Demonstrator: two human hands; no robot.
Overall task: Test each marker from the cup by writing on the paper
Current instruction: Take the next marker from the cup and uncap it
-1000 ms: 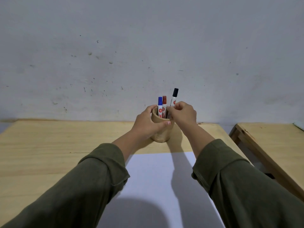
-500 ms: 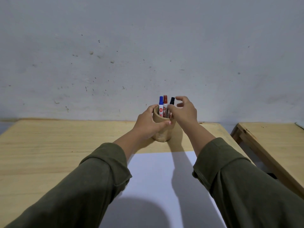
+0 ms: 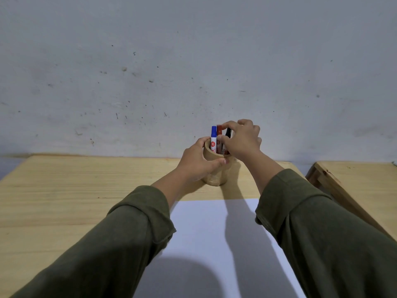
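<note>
A round wooden cup (image 3: pixel 217 176) stands on the wooden table (image 3: pixel 64 190) just beyond a white sheet of paper (image 3: pixel 204 229). In the cup stand a blue marker (image 3: pixel 213 134), a red marker (image 3: pixel 219 131) and a black marker (image 3: pixel 228 132), all capped. My left hand (image 3: pixel 197 162) wraps around the cup's left side and front. My right hand (image 3: pixel 242 140) reaches over the cup's rim, with thumb and forefinger pinched on the top of the red marker. Part of the black marker is hidden behind those fingers.
A speckled grey wall rises directly behind the cup. A second wooden table (image 3: pixel 361 181) sits to the right, with a narrow gap between the two. My sleeves and their shadows cover part of the paper.
The black marker, raised in my right hand a second ago, went down into the cup and was let go. My right hand then shifted left onto the red marker. The left hand stayed on the cup.
</note>
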